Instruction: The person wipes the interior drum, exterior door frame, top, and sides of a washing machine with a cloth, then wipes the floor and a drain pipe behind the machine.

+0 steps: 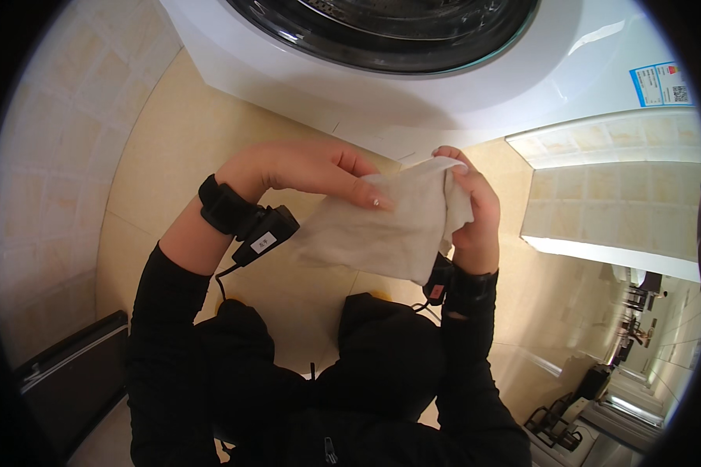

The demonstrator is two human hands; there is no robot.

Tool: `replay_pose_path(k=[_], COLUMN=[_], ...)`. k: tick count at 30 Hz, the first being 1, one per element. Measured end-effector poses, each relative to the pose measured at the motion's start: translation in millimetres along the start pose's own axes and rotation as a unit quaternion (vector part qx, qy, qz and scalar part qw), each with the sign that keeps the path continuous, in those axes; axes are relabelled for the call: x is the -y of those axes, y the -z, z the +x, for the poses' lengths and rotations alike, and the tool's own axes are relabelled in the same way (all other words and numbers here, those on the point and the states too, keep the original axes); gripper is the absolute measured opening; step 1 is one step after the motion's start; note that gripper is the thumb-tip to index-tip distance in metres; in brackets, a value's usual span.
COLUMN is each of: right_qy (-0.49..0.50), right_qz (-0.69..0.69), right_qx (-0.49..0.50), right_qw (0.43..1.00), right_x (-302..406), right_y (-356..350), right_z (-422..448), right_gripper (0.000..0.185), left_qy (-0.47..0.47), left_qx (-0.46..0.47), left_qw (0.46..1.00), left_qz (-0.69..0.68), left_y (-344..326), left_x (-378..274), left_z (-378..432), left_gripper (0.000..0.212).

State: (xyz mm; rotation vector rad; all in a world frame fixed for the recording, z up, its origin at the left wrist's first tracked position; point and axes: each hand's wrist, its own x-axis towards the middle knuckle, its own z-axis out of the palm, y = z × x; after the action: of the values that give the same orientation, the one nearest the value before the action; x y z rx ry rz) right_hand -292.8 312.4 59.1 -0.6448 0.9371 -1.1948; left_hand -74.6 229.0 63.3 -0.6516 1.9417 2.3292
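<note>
A pale off-white cloth [385, 233] hangs between my two hands in front of my knees, in the middle of the view. My left hand [321, 172] grips its upper left part, the thumb lying over the fabric. At the upper right corner, my right hand [476, 198] pinches the cloth with thumb and fingertips; some of its fingers are hidden behind the fabric. Each wrist wears a black strap with a cabled black device, the left one [266, 233] bearing a white label. Beyond my hands stands a white front-loading washing machine [473, 108] with a dark round door [397, 35].
A tiled wall [64, 157] rises at the left, and a tiled ledge [607, 198] juts in at the right. Beige floor tiles [169, 146] lie below. At the lower left is a dark panel with a metal edge [76, 373]. A black wire rack [555, 429] is at the lower right.
</note>
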Motion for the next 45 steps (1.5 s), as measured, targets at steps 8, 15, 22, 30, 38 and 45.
replay_pose_path(k=[8,15,22,30,38,45], right_qy=[0.238,-0.003,0.145,0.617,0.391,0.443], right_qz=[-0.25,-0.45,-0.156,-0.63,-0.872,-0.841], right_qx=[-0.1,0.077,-0.109,-0.29,-0.177,0.101], right_qw=[0.933,0.89,0.971,0.373,0.237,0.295], right_x=[-16,-21,-49,-3,-85,-121], right_y=[6,-19,15,-22,42,4], right_z=[3,-2,-1,9,93,150], right_gripper=[0.038,0.044,0.034,0.052,0.057,0.041], left_qy=[-0.048,-0.1,0.054,0.179,0.162,0.204], left_qx=[-0.181,-0.067,-0.231,-0.251,-0.267,-0.289], left_qw=[0.982,0.992,0.968,0.95,0.949,0.935], left_qz=[-0.03,0.043,0.081,0.041,0.033,-0.022], left_y=[0,0,30,49,35,37], left_x=[-3,6,38,66,77,98], left_z=[5,1,7,-8,-12,-20], left_gripper=[0.036,0.03,0.022,0.032,0.041,0.027])
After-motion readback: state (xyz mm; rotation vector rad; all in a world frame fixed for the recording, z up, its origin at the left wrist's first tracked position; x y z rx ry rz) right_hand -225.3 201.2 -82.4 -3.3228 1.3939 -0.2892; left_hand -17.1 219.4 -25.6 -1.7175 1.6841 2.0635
